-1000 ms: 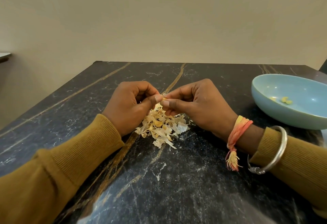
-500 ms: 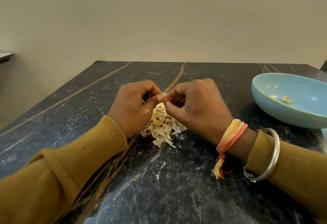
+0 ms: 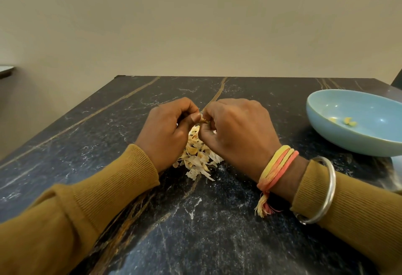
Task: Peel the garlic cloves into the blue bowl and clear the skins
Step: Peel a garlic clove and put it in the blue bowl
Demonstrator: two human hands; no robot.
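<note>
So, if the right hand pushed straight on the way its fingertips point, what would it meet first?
The right hand points left, so first comes the clove it pinches, then at once the left hand pinching the other side. The skins seem to lie below that line, though depth is unclear.

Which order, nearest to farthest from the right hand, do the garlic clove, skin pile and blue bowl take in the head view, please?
1. garlic clove, pinched by the right hand.
2. skin pile, on the table beneath it.
3. blue bowl, away to its right.
</note>
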